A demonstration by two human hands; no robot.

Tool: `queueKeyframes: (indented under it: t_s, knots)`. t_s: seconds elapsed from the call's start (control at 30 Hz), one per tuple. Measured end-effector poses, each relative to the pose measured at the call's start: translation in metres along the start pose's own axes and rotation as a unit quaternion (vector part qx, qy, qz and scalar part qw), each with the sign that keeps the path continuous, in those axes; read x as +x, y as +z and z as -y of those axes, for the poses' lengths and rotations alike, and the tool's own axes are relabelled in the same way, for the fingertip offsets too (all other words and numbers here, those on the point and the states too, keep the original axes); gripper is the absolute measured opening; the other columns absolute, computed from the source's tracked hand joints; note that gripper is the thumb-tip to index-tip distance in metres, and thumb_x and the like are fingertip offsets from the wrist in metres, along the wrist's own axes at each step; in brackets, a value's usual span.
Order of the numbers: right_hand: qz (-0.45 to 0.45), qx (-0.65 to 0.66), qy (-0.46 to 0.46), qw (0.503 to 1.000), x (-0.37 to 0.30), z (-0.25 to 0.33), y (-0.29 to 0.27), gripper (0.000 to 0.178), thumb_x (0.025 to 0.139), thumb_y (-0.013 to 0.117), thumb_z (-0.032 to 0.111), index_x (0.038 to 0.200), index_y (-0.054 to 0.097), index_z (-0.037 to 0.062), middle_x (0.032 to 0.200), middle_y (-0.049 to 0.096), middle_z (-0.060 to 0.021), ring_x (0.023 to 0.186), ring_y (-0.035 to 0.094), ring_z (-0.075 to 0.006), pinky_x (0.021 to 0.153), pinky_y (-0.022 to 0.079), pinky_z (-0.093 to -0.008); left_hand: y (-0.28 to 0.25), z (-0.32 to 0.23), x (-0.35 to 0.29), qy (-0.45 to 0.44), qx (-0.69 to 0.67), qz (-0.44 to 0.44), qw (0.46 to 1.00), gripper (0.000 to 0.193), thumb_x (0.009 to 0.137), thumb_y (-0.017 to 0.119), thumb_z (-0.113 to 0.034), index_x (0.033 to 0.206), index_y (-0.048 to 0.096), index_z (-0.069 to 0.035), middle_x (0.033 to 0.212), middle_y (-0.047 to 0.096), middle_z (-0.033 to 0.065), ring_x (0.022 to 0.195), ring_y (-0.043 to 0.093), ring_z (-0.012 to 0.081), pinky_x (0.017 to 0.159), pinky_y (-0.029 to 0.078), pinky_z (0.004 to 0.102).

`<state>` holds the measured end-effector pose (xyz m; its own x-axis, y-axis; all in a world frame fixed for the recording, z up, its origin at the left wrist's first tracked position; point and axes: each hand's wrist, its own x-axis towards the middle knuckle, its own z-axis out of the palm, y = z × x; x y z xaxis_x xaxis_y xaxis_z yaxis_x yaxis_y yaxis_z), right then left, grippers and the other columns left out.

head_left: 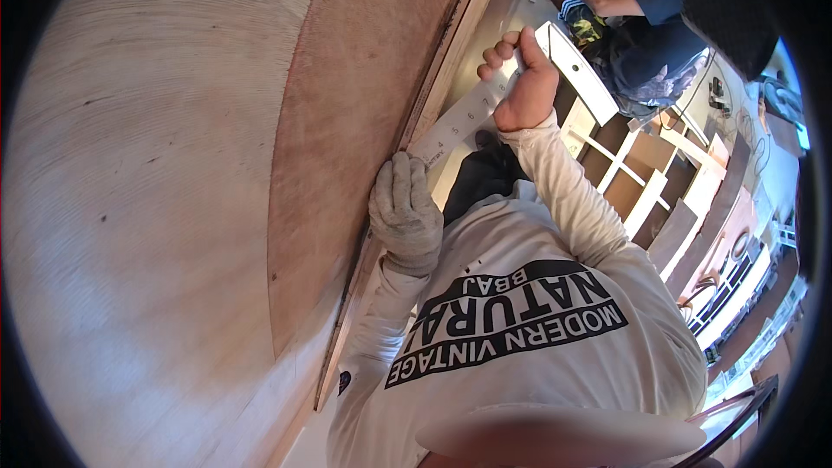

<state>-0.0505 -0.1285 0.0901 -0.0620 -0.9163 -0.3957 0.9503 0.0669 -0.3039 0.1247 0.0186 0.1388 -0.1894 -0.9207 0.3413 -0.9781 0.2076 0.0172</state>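
A large pale plywood panel (156, 173) fills the left side, with a curved, darker reddish-brown layer (321, 147) along its right part. My left hand (406, 212), in a light work glove, lies on the panel's edge with fingers stretched out side by side; its thumb is hidden. The fingertips touch the near end of a wide, pale ruler (468, 117) with black markings, which slants up and right from the edge. My bare right hand (526, 82) is closed around the ruler's far end, thumb up along it.
A narrow wood strip (446, 43) runs along the panel's edge. At upper right a co-worker (650, 43) in dark clothes bends over. Wooden frames with compartments (628, 156) stand right of my arm, with boards (715, 208) and cables beyond.
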Motion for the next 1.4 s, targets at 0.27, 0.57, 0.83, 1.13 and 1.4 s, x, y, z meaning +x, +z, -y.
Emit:
queueKeyframes:
  t_s: [0.27, 0.57, 0.83, 1.13, 1.4]
  knots:
    - [-0.057, -0.076, -0.054, 0.994, 0.012, -0.002, 0.005, 0.024, 0.1, 0.063, 0.027, 0.09, 0.059, 0.0061, 0.071, 0.054, -0.0027, 0.066, 0.056, -0.0191, 0.058, 0.05, -0.0366, 0.006, 0.002, 0.002, 0.009, -0.008, 0.001, 1.0, 0.033, 0.091, 0.062, -0.006, 0.125, 0.063, -0.008, 0.131, 0.066, 0.0108, 0.113, 0.064, 0.0336, 0.095, 0.05, 0.0451]
    - [-0.098, -0.154, -0.119, 0.976, 0.026, -0.015, 0.012, 0.025, 0.097, 0.07, 0.027, 0.093, 0.066, 0.0026, 0.075, 0.063, -0.0049, 0.068, 0.059, -0.0167, 0.065, 0.048, -0.0306, 0.009, 0.001, 0.002, 0.002, 0.011, 0.006, 1.0, 0.03, 0.093, 0.064, -0.009, 0.124, 0.065, -0.01, 0.131, 0.067, 0.0096, 0.11, 0.066, 0.0332, 0.094, 0.051, 0.0447]
    - [-0.082, -0.021, -0.073, 0.994, 0.01, -0.002, -0.001, 0.023, 0.099, 0.068, 0.024, 0.09, 0.059, 0.0049, 0.08, 0.059, -0.004, 0.066, 0.054, -0.0159, 0.065, 0.046, -0.0313, 0.004, 0.004, 0.004, 0.028, -0.035, 0.008, 0.999, 0.035, 0.09, 0.058, -0.003, 0.124, 0.063, -0.002, 0.125, 0.068, 0.0145, 0.106, 0.066, 0.0361, 0.088, 0.053, 0.0453]
    - [-0.103, -0.117, -0.086, 0.984, 0.017, -0.004, 0.009, 0.027, 0.099, 0.067, 0.025, 0.087, 0.061, 0.0014, 0.073, 0.058, -0.0042, 0.069, 0.057, -0.0179, 0.067, 0.046, -0.0322, 0.006, 0.003, 0.005, 0.03, 0.003, 0.015, 0.999, 0.032, 0.093, 0.064, -0.01, 0.126, 0.063, -0.007, 0.13, 0.066, 0.0108, 0.112, 0.065, 0.0325, 0.092, 0.05, 0.0448]
    - [-0.084, -0.099, -0.104, 0.986, 0.028, -0.008, 0.009, 0.022, 0.098, 0.068, 0.023, 0.088, 0.063, 0.0039, 0.074, 0.06, -0.0032, 0.067, 0.057, -0.0162, 0.064, 0.047, -0.0299, 0.011, 0.002, 0.007, 0.027, 0.021, -0.002, 0.999, 0.031, 0.094, 0.066, -0.011, 0.125, 0.064, -0.008, 0.13, 0.066, 0.0103, 0.111, 0.065, 0.0326, 0.092, 0.05, 0.0442]
